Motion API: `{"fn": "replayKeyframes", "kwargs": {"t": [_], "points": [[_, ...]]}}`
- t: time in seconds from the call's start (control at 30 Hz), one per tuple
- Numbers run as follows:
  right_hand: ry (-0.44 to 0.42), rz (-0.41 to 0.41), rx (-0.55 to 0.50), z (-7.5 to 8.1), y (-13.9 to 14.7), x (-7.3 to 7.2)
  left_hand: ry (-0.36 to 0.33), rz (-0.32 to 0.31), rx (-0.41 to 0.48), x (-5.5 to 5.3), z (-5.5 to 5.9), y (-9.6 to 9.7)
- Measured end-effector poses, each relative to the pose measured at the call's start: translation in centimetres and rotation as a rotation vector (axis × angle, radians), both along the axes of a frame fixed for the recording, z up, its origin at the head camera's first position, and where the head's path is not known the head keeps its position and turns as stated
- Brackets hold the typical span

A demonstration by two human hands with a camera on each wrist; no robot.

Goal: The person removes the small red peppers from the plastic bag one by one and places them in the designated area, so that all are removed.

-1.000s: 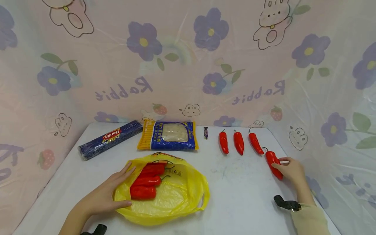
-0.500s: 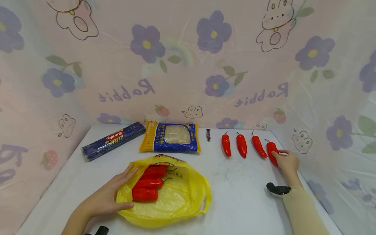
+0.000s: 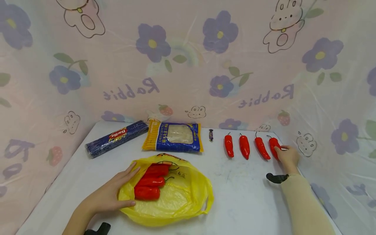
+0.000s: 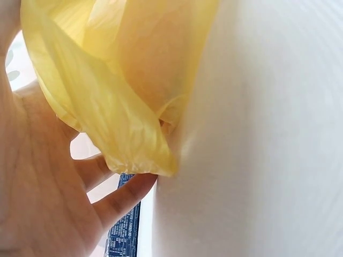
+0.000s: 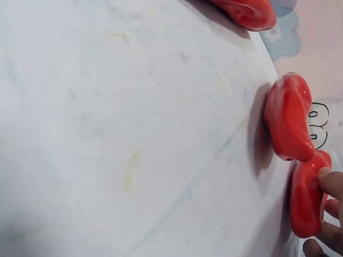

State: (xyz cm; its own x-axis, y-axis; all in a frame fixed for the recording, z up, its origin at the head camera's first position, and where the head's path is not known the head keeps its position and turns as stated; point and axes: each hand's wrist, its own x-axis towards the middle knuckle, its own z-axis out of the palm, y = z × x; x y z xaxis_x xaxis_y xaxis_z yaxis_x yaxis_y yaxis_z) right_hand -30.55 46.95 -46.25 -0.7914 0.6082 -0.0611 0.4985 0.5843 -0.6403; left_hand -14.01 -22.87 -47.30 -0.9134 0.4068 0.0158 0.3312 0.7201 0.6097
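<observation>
At the table's right side my right hand (image 3: 288,158) pinches a red chili pepper (image 3: 273,146) between thumb and fingers, the pepper's curved stem pointing away. In the right wrist view, the thumb (image 5: 332,183) presses on this pepper, close beside another red chili pepper (image 5: 289,118). My left hand (image 3: 108,193) rests against the left side of a yellow plastic bag (image 3: 202,184), fingers spread along its rim and thumb lower down. The bag lies with its mouth open. Several red peppers (image 3: 148,193) show inside, their left ends hidden by the plastic.
Three more red chili peppers (image 3: 244,147) form a row left of the held one. A small wrapped candy (image 3: 211,135), a blue-and-yellow pasta bag (image 3: 176,137) and a dark blue spaghetti pack (image 3: 117,138) lie along the back. Patterned curtains hang behind and at both sides.
My right hand has moved the chili pepper away from me, up to the right end of the row. The left hand stays at the bag. The head view has shifted slightly.
</observation>
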Motion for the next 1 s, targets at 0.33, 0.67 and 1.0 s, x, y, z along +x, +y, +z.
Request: {"fn": "replayKeyframes", "kwargs": {"t": [0.33, 0.67, 1.0], "points": [[0.148, 0.028, 0.039, 0.4, -0.4, 0.6, -0.001, -0.017, 0.024, 0.2, 0.2, 0.2], [0.432, 0.134, 0.096, 3.4, -6.6, 4.3, 0.04, -0.031, 0.008, -0.4, 0.6, 0.2], [0.515, 0.379, -0.011, 4.5, -16.9, 8.0, 0.019, -0.028, 0.002, -0.3, 0.0, -0.1]]}}
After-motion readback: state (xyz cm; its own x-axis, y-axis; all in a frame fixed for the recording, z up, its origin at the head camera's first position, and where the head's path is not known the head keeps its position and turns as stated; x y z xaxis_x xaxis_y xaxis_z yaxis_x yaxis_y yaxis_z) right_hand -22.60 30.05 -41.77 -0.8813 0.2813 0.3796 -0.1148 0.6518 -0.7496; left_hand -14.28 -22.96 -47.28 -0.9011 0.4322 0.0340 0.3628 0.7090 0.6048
